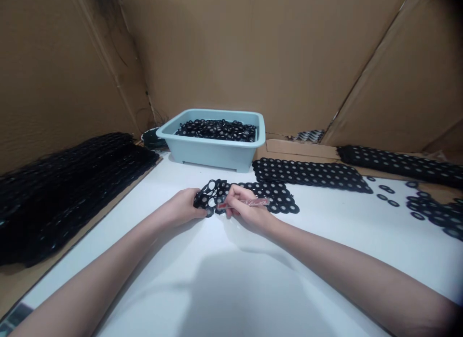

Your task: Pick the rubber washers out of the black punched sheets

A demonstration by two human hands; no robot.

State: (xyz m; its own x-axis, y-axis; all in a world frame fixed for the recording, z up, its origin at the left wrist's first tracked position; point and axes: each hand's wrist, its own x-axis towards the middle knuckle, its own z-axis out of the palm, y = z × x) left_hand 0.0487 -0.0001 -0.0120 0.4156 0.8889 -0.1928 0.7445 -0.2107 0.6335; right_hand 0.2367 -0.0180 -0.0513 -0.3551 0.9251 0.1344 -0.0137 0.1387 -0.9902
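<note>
A black perforated sheet full of round holes lies on the white table in front of me. My left hand is closed on the sheet's left end, which is lifted and has empty holes. My right hand is closed on a thin red tool, pen-like, whose tip points at the lifted end. Both forearms reach in from the bottom of the view.
A light-blue tub holding several black rings stands behind. More perforated sheets lie to the right, with a long one further back. A tall stack of black sheets fills the left. Loose rings are scattered right. Cardboard walls surround the table.
</note>
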